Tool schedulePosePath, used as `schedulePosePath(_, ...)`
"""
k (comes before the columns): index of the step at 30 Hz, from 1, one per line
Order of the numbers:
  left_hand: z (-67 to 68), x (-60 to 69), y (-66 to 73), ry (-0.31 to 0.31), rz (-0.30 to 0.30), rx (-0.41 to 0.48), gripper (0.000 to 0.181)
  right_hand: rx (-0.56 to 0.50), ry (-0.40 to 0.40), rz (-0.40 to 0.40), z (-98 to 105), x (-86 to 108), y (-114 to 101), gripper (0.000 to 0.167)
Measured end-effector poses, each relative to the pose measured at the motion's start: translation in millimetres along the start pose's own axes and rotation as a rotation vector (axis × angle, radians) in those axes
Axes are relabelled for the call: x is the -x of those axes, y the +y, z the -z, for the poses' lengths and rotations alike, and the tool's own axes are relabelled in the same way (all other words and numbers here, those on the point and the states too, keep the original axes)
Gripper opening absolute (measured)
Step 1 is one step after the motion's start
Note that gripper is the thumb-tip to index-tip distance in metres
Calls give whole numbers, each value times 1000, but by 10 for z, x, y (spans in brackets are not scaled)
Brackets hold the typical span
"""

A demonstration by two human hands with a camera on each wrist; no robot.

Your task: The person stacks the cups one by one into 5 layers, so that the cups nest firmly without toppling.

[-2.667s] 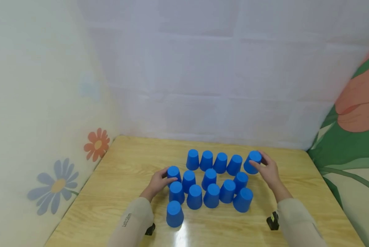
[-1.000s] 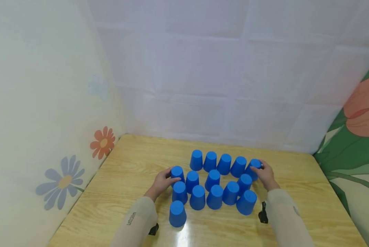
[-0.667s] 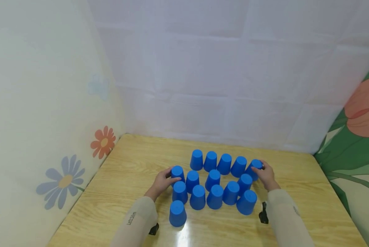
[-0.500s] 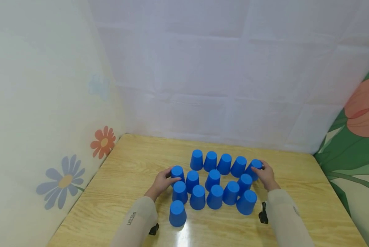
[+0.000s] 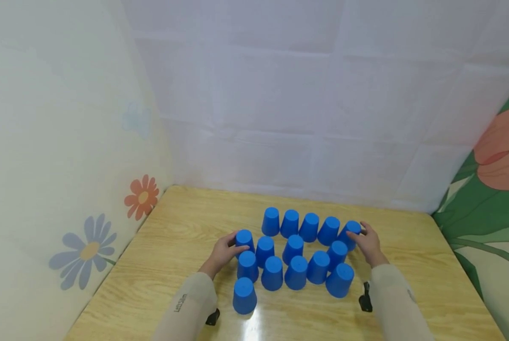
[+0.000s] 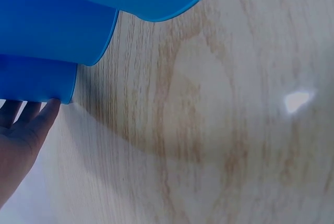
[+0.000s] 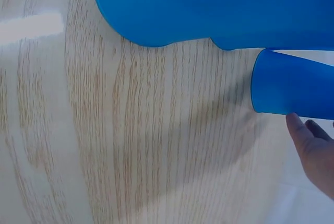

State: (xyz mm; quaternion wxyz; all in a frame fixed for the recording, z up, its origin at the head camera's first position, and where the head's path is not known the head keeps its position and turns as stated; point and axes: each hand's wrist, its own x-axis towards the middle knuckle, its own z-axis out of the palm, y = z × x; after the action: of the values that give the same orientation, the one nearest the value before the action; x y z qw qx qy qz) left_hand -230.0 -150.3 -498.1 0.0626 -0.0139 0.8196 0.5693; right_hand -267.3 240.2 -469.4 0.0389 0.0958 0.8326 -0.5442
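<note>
Several plain blue plastic cups stand upside down in uneven rows in the head view. My left hand [image 5: 223, 252] holds the leftmost cup of the middle row [image 5: 242, 238], thumb across its front and fingers behind. In the left wrist view, fingertips [image 6: 49, 110] of that hand lie along a cup's side [image 6: 39, 80] near its rim. On the right, my right hand [image 5: 369, 244] holds the last cup of the back row [image 5: 350, 226] between thumb and fingers. The right wrist view shows this cup [image 7: 289, 85] with a fingertip [image 7: 293, 122] at its lower side.
A single blue cup [image 5: 244, 297] stands in front of the others. All stand on a wood-grain table [image 5: 177, 227], which meets a white cloth backdrop [image 5: 280, 161] at the back. Flower-printed walls [image 5: 88, 156] rise at the sides. Black wrist devices [image 5: 365, 298] hang below both sleeves.
Since the oldest frame, the right hand has brought its cup left and nearer, against the end of the back row. The left hand keeps its place. Only slight shifts show in the last second.
</note>
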Motion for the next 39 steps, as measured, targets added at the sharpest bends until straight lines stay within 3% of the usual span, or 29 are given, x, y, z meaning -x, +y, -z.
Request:
schedulePosePath(5,-4,3,28,5,-1,3,57,-8,20,17,18,6,16,74)
schedulePosePath(12,-8,-9,16,13,5,12,58,-14,-2,31,51,-79,137,91)
schedulePosePath(22,-15,-9,41,30,23,17,59,-60,7,60,100,69,127,84)
schedulePosePath(28,27,-23,66,30,26,0,59,-128,58,75,52,32,397,90)
schedulePosePath(35,75,-92,126,35,2,3,62,-123,59,123,48,342,253,72)
schedulePosePath(39,111,-133,184,33,2,2,62,-107,55,153,46,425,309,67)
